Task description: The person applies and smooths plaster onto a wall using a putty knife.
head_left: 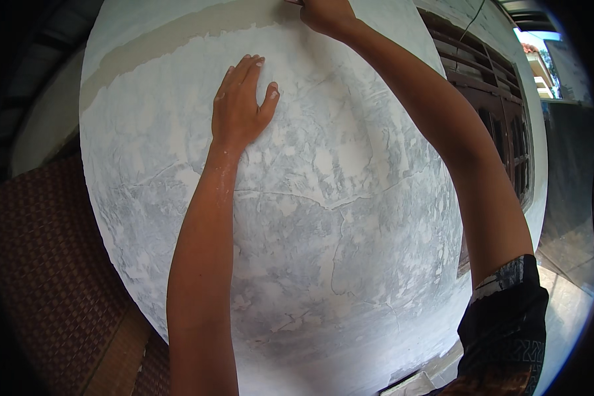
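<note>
The person's left hand (243, 105) is raised near the middle of a rounded-looking white and grey wall (290, 264), its back toward the camera. Its fingers (247, 74) point upward, set close together, with the thumb held apart; nothing shows in its grasp, and whether the palm presses on the wall cannot be told. Pale flecks mark the fingertips and the wrist. The right hand (327, 16) is higher up, at the upper edge of the view, next to the right end of the visible part of a smooth beige-grey band (171, 41). A sliver of a thin object (294, 2) shows at its left side; the fingers there are mostly cut off, so one cannot tell whether they are clamped on it. The band curves along the top of the wall, above the left hand, with a ragged lower border. Below it the surface is patchy, and a crack (330, 208) runs across it beneath the left hand. A dark patterned sleeve (508, 317) covers the right upper arm. A brown woven panel (53, 264) stands at the left, and a dark-framed window (495, 99) is at the right.
</note>
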{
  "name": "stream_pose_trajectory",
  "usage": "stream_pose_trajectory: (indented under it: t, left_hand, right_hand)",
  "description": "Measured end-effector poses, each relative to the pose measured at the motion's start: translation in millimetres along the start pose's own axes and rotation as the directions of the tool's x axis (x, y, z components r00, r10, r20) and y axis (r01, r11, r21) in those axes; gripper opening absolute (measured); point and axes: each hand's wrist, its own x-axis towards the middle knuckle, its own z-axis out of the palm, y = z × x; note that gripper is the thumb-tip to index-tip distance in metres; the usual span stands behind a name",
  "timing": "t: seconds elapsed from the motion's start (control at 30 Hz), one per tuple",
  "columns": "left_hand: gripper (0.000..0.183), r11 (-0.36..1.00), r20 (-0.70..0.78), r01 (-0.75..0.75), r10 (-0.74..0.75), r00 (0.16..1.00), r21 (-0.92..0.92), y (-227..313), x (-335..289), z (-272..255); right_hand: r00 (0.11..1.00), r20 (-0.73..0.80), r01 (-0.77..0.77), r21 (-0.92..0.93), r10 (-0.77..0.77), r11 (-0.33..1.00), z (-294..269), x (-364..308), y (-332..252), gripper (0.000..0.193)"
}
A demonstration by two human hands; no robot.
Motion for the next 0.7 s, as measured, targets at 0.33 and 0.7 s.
stream_pose_trajectory:
  t: [0.33,0.7]
  left_hand:
    - [0.046,1.000,0.049,0.028,-0.029,0.998,0.006,-4.1,-3.8,-8.9]
    - [0.046,1.000,0.045,0.024,-0.024,0.999,0.005,-4.1,-4.6,-7.1]
  right_hand:
    - [0.958,0.052,0.285,-0.016,-0.284,0.958,16.0,-53.5,-22.9,0.019]
    - [0.980,0.053,0.193,-0.058,-0.191,0.979,5.9,-46.8,12.6,0.020]
